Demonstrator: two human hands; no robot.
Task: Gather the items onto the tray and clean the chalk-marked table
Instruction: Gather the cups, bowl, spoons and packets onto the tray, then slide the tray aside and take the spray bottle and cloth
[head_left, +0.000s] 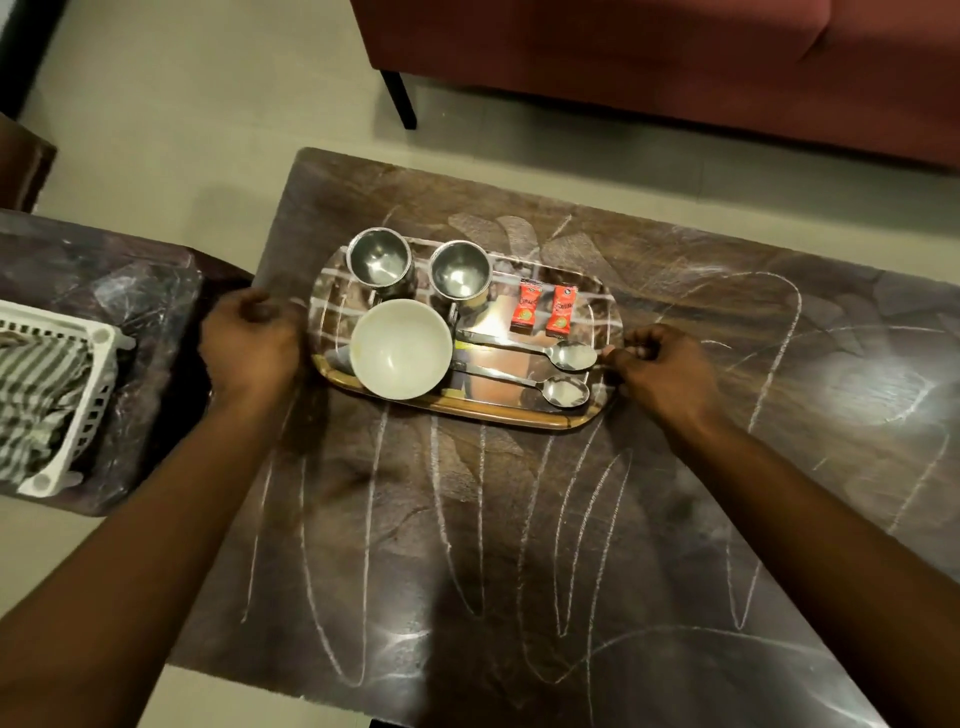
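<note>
Tray (467, 410) sits on the dark table (519, 545), toward 12 o'clock from the person, with a hand at each short end. The left hand (249, 343) curls round the tray's 9 o'clock end. The right hand (660, 369) pinches the rim at 3 o'clock, its fingers bent.

On the tray, a steel cup (378, 258) stands at 11 o'clock and a second cup (460, 271) at 12 o'clock. A white bowl (401, 349) sits at 8 o'clock, touching neither cup's rim. Two red sachets (530, 305) lie side by side at 2 o'clock. A near spoon (566, 391) and a far spoon (576, 356) lie at 4 o'clock, bowls pointing right.

Chalk lines (480, 499) loop across the table around the tray. At 9 o'clock of the view, a white basket (98, 384) holding a striped cloth (31, 395) rests on a side table (130, 260). A red sofa (675, 62) stands at 1 o'clock.
</note>
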